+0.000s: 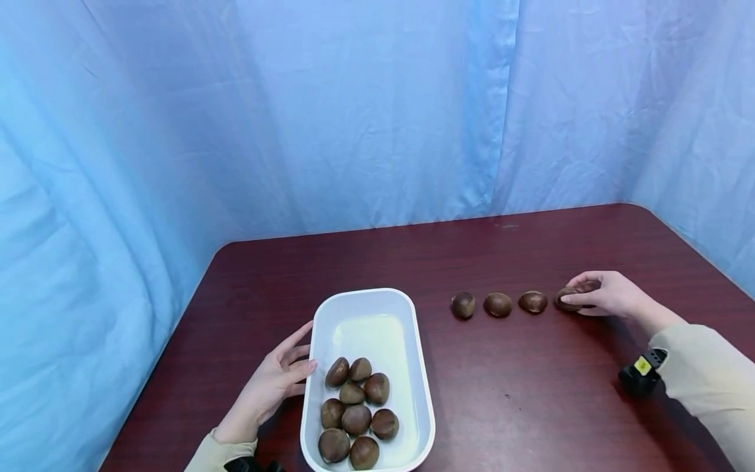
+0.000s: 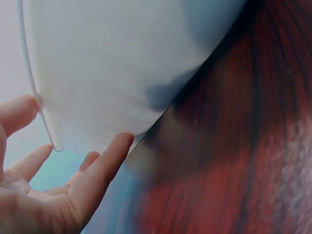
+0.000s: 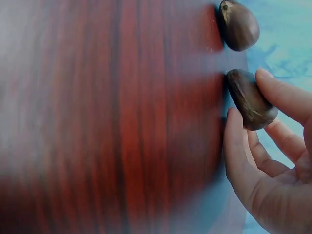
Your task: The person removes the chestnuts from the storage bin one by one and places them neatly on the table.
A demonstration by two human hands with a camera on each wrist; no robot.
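White oblong plastic tray [image 1: 413, 367] sits nearest us with nine brown glossy chestnuts [image 1: 356, 412] heaped at its near end; our left hand [image 1: 272, 385] rests straight-fingered against its side, likely steadying it. Further out on the dark red wooden table [image 1: 519, 406], our right hand [image 1: 607, 294] pinches a fourth chestnut [image 1: 567, 299], ending a row of three [image 1: 498, 304].

A staged recording booth rather than a lived-in room: pale blue fabric curtains [image 1: 366, 111] hang in folds on every side, closing in a single dark red wood-grain desk [image 1: 531, 393] with rounded corners.
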